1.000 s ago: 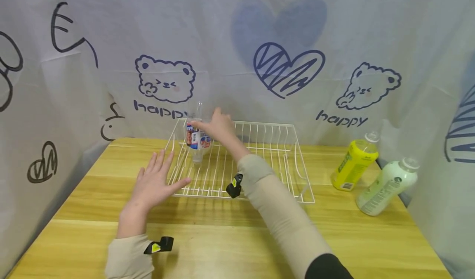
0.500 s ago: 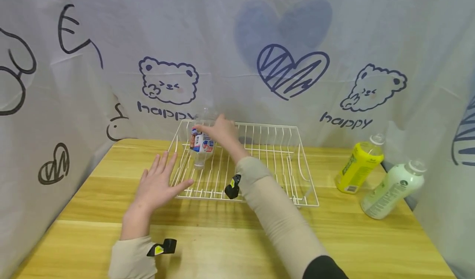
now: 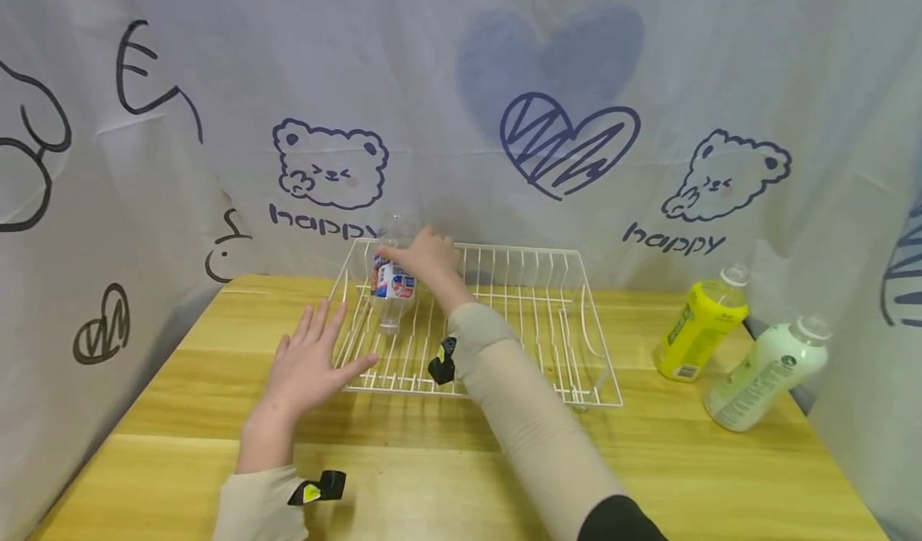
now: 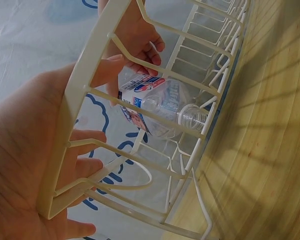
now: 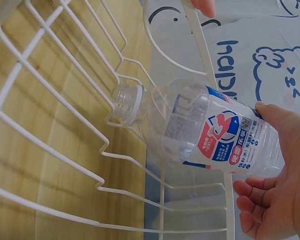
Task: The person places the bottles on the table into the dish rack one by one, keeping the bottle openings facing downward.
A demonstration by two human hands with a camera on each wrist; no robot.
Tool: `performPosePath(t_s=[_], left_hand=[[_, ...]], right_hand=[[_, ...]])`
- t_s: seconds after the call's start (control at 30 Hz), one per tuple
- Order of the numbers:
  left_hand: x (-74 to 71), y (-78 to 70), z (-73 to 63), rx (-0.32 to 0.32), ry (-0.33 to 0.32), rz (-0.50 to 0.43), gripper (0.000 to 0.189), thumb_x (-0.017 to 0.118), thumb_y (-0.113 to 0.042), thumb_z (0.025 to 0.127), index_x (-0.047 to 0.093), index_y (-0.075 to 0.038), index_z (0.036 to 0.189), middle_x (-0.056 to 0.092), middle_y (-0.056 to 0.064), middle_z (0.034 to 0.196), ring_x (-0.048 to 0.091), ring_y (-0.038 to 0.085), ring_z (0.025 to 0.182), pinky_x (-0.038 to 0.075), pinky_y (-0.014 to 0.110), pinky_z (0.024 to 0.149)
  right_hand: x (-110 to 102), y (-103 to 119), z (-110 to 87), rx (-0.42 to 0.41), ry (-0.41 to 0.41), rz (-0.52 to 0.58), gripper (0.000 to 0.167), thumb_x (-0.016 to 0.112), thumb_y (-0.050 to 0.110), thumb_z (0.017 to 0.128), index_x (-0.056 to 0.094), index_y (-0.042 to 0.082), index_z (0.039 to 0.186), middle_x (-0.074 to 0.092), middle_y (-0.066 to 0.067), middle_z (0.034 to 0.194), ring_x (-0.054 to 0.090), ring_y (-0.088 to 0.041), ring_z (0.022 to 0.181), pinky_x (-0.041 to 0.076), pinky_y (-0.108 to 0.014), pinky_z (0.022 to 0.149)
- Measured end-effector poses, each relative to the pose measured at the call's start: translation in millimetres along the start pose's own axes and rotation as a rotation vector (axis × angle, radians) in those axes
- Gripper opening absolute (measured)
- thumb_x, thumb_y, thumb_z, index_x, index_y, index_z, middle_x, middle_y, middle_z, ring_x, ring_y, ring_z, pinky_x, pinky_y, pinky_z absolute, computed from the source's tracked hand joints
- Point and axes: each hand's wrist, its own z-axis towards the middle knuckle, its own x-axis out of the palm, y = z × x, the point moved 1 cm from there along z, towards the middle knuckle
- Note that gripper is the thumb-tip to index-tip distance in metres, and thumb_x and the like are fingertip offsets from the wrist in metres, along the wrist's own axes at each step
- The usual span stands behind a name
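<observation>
A clear plastic bottle [image 3: 394, 286] with a blue, white and red label stands neck down in the left part of a white wire dish rack [image 3: 515, 248]. My right hand [image 3: 432, 259] holds this bottle from its right side, the thumb on the label and the fingers behind it. In the right wrist view the bare threaded neck [image 5: 128, 104] sits between the rack's wires. At the rack's left front, my left hand [image 3: 306, 365] spreads its fingers along the outer frame. From the left wrist view, its thumb and fingers reach around the edge, gripping nothing.
A yellow bottle [image 3: 700, 329] and a pale green bottle [image 3: 765, 374] stand upright on the wooden table [image 3: 403, 485], right of the rack. Close behind the rack hangs a white cloth [image 3: 446, 61] with drawings, which also covers both sides.
The bottle tilts less and sits slightly lower in the rack, my right hand staying on it. My left hand keeps its place at the rack. The whole head view has shifted a little.
</observation>
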Motion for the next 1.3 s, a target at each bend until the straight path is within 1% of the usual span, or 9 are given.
performPosePath(t_s=[0.23,0.43,0.53,0.67,0.83,1.0,1.13,1.23,1.3], left_hand=[[1.5,-1.8,-2.5,-0.005,-0.004,-0.01,0.096,0.044,-0.072,0.09,0.008,-0.015,0.158,-0.002,0.015,0.165,-0.001,0.043,0.151,0.003,0.07,0.116],[0.1,-2.1,-2.6,-0.012,-0.007,-0.011,0.096,0.044,-0.072,0.089,0.008,-0.016,0.158,-0.002,0.015,0.165,-0.001,0.043,0.151,0.003,0.07,0.116],[-0.8,-2.6,-3.0,-0.015,-0.005,-0.011,0.096,0.044,-0.073,0.089,0.009,-0.016,0.158,-0.002,0.015,0.165,-0.001,0.043,0.151,0.004,0.07,0.116],[-1.3,-3.2,-3.6,-0.018,-0.003,-0.009,0.094,0.045,-0.071,0.09,0.011,-0.015,0.158,-0.001,0.015,0.165,-0.001,0.043,0.151,0.004,0.071,0.116],[-1.2,-3.1,-4.0,-0.019,-0.008,-0.008,0.093,0.046,-0.069,0.09,0.014,-0.015,0.157,0.0,0.016,0.165,0.0,0.043,0.151,0.005,0.071,0.115],[-0.7,-3.4,-4.0,-0.018,-0.013,-0.013,0.094,0.045,-0.071,0.089,0.015,-0.015,0.157,0.001,0.016,0.165,0.001,0.044,0.151,0.004,0.072,0.115],[-0.6,-5.6,-4.3,-0.017,-0.011,-0.014,0.093,0.045,-0.071,0.089,0.016,-0.015,0.157,0.001,0.017,0.164,0.001,0.045,0.15,0.004,0.072,0.115],[-0.6,-6.3,-4.4,-0.015,-0.009,-0.011,0.092,0.045,-0.07,0.09,0.016,-0.013,0.157,0.002,0.018,0.164,0.001,0.046,0.15,0.004,0.072,0.115],[-1.2,-6.0,-4.1,-0.018,-0.009,-0.009,0.092,0.044,-0.07,0.09,0.015,-0.013,0.157,0.002,0.019,0.164,0.0,0.046,0.15,0.004,0.072,0.115]], right_hand=[[2,-1,0.1,-0.018,0.003,-0.047,0.107,0.054,0.082,0.075,0.037,0.004,0.146,0.05,-0.016,0.142,0.048,-0.032,0.129,0.048,-0.048,0.103],[2,0,1.2,-0.038,0.002,-0.094,0.102,0.05,0.083,0.077,0.043,0.003,0.142,0.055,-0.015,0.135,0.051,-0.03,0.122,0.049,-0.044,0.098],[1,0,1.1,-0.047,0.003,-0.117,0.102,0.048,0.084,0.078,0.043,0.004,0.142,0.054,-0.014,0.135,0.051,-0.029,0.121,0.049,-0.042,0.099],[1,1,0.1,-0.065,-0.01,-0.14,0.102,0.047,0.084,0.078,0.041,0.005,0.142,0.054,-0.014,0.135,0.052,-0.028,0.12,0.048,-0.042,0.1],[-3,1,-0.6,-0.087,-0.029,-0.129,0.101,0.05,0.081,0.079,0.038,0.003,0.143,0.052,-0.016,0.137,0.051,-0.03,0.123,0.048,-0.042,0.101],[-15,0,-2.2,-0.106,-0.047,-0.119,0.097,0.048,0.077,0.084,0.033,0.005,0.148,0.047,-0.017,0.144,0.047,-0.032,0.131,0.042,-0.047,0.11],[-30,-4,-8.4,-0.143,-0.071,-0.161,0.093,0.044,0.076,0.086,0.034,0.007,0.146,0.05,-0.016,0.141,0.049,-0.032,0.127,0.042,-0.046,0.11],[-44,-6,-15.3,-0.183,-0.09,-0.192,0.084,0.043,0.073,0.088,0.04,0.007,0.141,0.053,-0.014,0.133,0.052,-0.029,0.12,0.046,-0.043,0.105],[-53,-8,-20.7,-0.212,-0.1,-0.193,0.08,0.043,0.07,0.09,0.041,0.008,0.14,0.053,-0.014,0.133,0.051,-0.029,0.121,0.045,-0.042,0.106]])
